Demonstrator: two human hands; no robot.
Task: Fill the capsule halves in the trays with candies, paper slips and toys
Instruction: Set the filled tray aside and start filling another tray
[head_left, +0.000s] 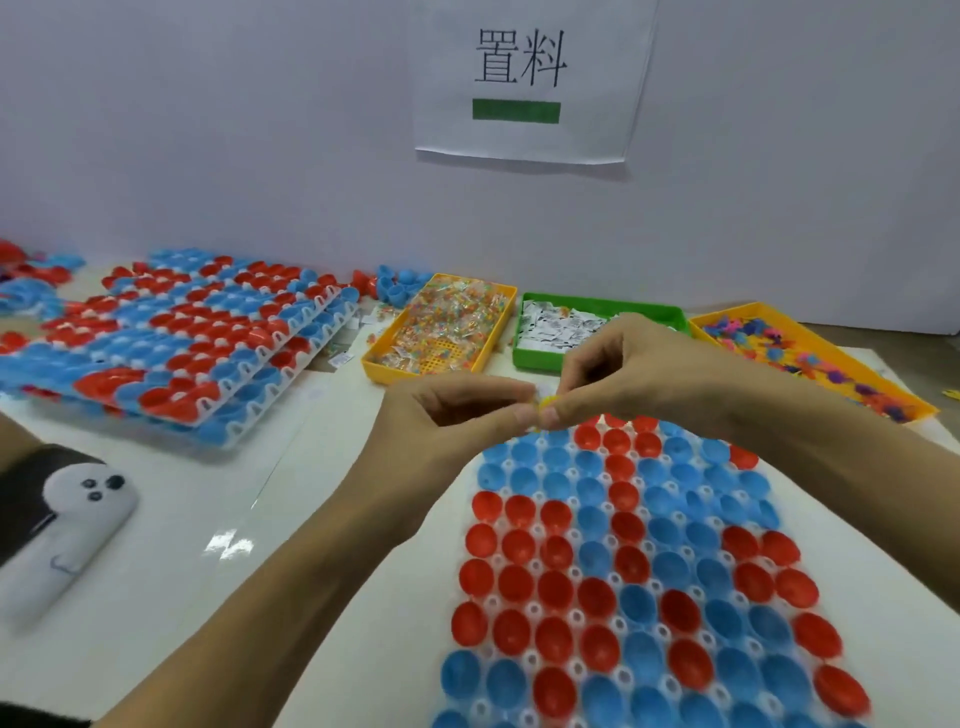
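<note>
Closest to the viewer lies a white tray (524, 662) packed with open capsule halves (631, 564), red and blue, their hollow sides up; those in plain sight look unfilled. Above its far edge the two hands meet. Left hand (457, 410) has its fingers curled, thumb and forefinger pinching a small yellow piece (546, 402); right hand (618, 371) pinches the same piece from the other side, so each grip is clamped on it. What the piece is cannot be told, since the fingers cover most of it.

Beyond the hands three bins stand in a row on the worktop (218, 545). Yellow bin (375, 364) on the left holds wrapped candies (441, 322); the green bin (532, 358) in the middle holds white paper slips (561, 327); the orange-yellow bin (852, 358) to the right holds small colourful toys (779, 338).

Far left, a stack of trays (244, 431) carries more red and blue halves, with something white showing in several. Loose blue and red halves (395, 286) lie behind the candy bin. Near the left edge rests a white oblong object with dark dots (72, 525). On the wall hangs a paper sign (524, 78) with two characters and a green bar.
</note>
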